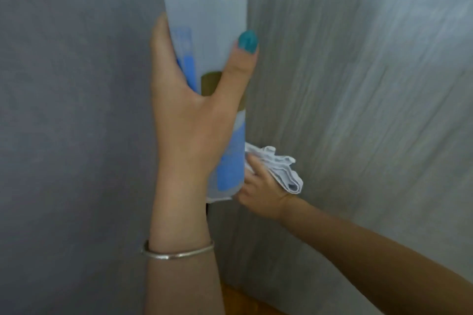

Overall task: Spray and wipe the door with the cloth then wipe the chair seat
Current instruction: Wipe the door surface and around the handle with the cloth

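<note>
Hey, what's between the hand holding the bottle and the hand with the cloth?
The lower part of the spray bottle: the left hand grips it, the right hand holds the cloth just behind it, head view.

A translucent white spray bottle [204, 33] with a blue and olive-brown label is seen. The cloth [279, 169] is white. The door [358, 84] is patterned in grey wood grain. The thumbnail [247, 41] is painted teal; the bangle [176, 253] is silver.
</note>
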